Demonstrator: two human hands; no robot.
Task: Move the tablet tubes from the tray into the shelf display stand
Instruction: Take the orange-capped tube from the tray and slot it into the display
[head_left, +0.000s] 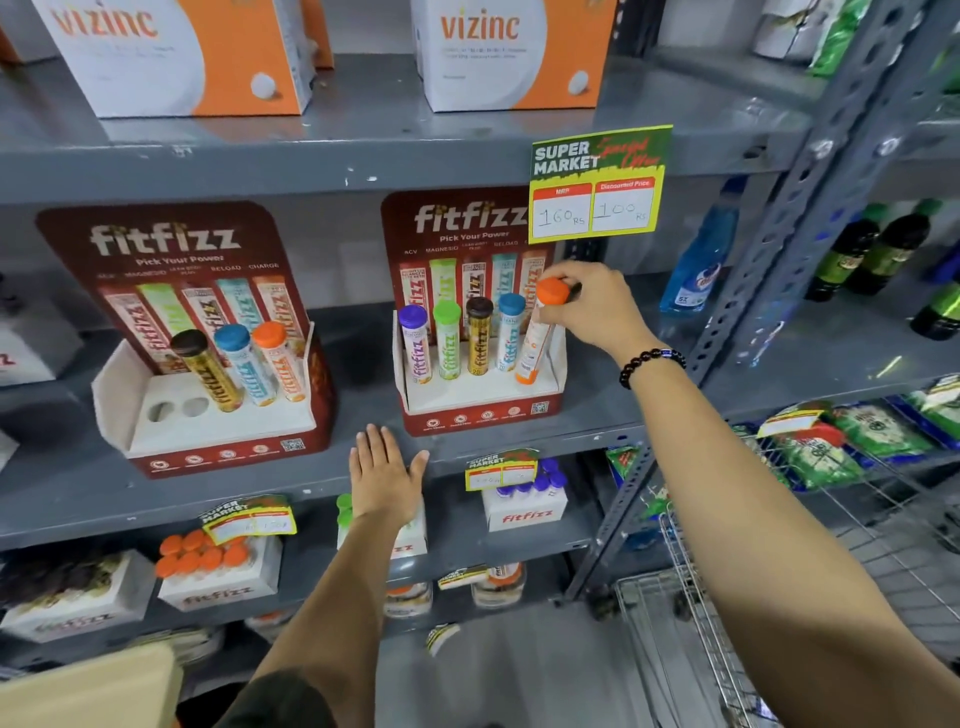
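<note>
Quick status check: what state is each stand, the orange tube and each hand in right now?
Right stand: four tubes seated, fifth going in.
Left stand: three tubes in, two holes empty.
Orange tube: tilted, base at the rightmost slot, cap gripped.
Right hand: closed on the orange tube's cap.
Left hand: open, flat on the shelf edge.

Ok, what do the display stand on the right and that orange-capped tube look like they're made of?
Display stand: looks like printed cardboard, glossy maroon outside, matte white folded insert with visible creases. Orange-capped tube, held by the right hand: likely plastic, with a smooth shiny label and ribbed cap; the wall could be metal under the label.
</note>
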